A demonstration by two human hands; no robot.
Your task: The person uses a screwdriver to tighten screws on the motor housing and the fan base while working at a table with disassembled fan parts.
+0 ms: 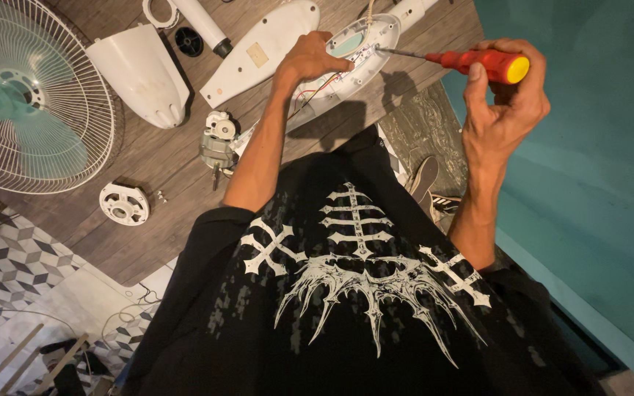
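Right hand (pixel 504 103) clenched round red-yellow screwdriver (pixel 478 64), tip in white fan housing (pixel 357 51). Left hand (pixel 310 62) curled over housing edge, gripping it above table (pixel 170 161). Motor (pixel 219 143), fan grille (pixel 31 95), rear cover (pixel 141 73) lie left.

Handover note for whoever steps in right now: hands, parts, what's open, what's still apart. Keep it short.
Left hand: grips the white oval fan housing, holding it propped up off the wooden floor.
Right hand: shut on the red screwdriver with yellow cap; its tip is inside the housing, near the wiring.
Parts: flat white cover beside the housing; motor below it; white shroud and fan grille to the left; round white piece with small screws nearby.
Done: fan is stripped into parts, housing open.
Left: housing still open with the driver in it; everything else still apart.
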